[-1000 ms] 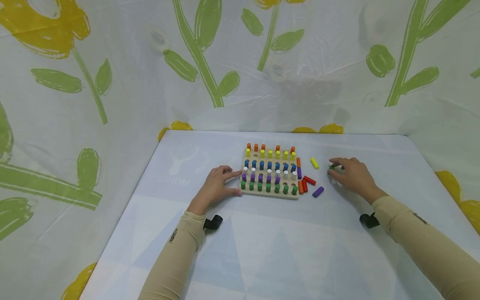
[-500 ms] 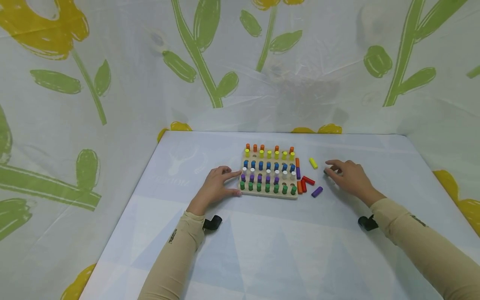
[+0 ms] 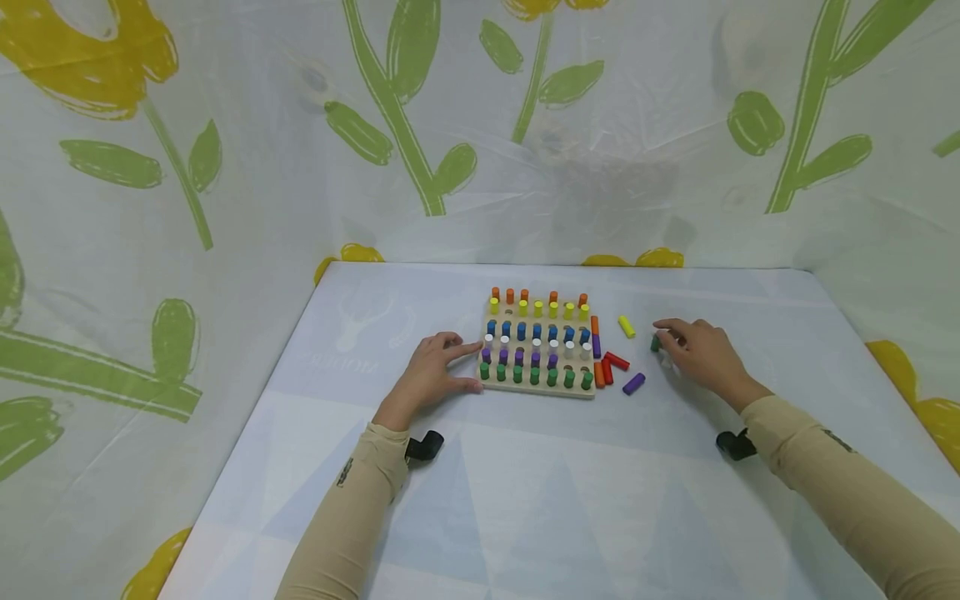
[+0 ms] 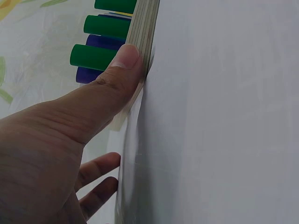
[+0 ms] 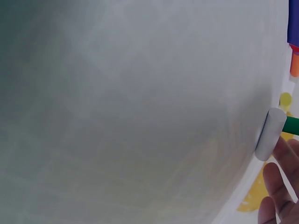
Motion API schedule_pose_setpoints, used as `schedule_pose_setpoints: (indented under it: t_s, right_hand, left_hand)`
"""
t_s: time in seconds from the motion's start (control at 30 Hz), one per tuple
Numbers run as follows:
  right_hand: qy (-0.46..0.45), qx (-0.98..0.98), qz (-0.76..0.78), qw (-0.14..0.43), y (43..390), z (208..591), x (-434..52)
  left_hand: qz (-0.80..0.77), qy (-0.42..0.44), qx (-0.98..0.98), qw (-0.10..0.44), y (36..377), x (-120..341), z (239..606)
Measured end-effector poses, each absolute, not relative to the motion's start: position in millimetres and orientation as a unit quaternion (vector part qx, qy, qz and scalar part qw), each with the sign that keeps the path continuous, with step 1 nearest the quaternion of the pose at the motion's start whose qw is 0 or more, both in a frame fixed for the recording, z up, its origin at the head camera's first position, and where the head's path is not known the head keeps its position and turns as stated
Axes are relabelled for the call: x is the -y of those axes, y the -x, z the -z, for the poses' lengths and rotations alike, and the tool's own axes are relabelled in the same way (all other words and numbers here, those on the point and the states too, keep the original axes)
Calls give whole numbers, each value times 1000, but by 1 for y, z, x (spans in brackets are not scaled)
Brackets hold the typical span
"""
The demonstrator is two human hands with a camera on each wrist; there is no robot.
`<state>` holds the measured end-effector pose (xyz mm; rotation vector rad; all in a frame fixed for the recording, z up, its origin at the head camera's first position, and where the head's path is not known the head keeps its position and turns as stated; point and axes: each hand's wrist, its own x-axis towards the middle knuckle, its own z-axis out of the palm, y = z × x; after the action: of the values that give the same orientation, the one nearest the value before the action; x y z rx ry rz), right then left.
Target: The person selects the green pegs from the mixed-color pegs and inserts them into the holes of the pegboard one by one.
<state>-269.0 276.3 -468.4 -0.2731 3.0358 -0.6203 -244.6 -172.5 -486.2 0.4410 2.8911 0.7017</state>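
A wooden pegboard (image 3: 540, 392) stands on the table with rows of orange, yellow, blue, white, purple and green pegs upright in it. My left hand (image 3: 435, 371) steadies its left side, the index fingertip and thumb touching the edge. In the left wrist view the thumb (image 4: 112, 84) lies against the board's edge (image 4: 142, 32), near green pegs (image 4: 96, 56); the other fingers stay loose. Right of the board, my right hand (image 3: 705, 354) pinches a green peg (image 3: 656, 342). The right wrist view shows a white peg (image 5: 271, 134) lying beside that green peg (image 5: 292, 125) and the fingers.
Loose pegs lie between the board and my right hand: a yellow peg (image 3: 627, 326), a purple peg (image 3: 633, 383), a red peg (image 3: 617, 361) and others along the board's right edge. A flower-printed curtain (image 3: 637, 183) rises behind the table (image 3: 525, 500).
My right hand has shifted slightly left, and the green peg in its fingers has turned and shows more than half a second ago. The left hand stays at the pegboard.
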Motion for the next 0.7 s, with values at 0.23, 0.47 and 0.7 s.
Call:
schedule_pose_setpoints:
  t_s: [0.23,0.47,0.7]
  right_hand:
    - [91,-975,203,11,269,470,-277]
    - [89,-975,205,5,267,469,-278]
    - [92,-974,208,-3,267,469,-280]
  left_hand:
    - [-229,-152,-959,63,246,173,487]
    - [-226,-154,-960,66,245,173,486]
    - [-225,-155,-960,65,245,173,487]
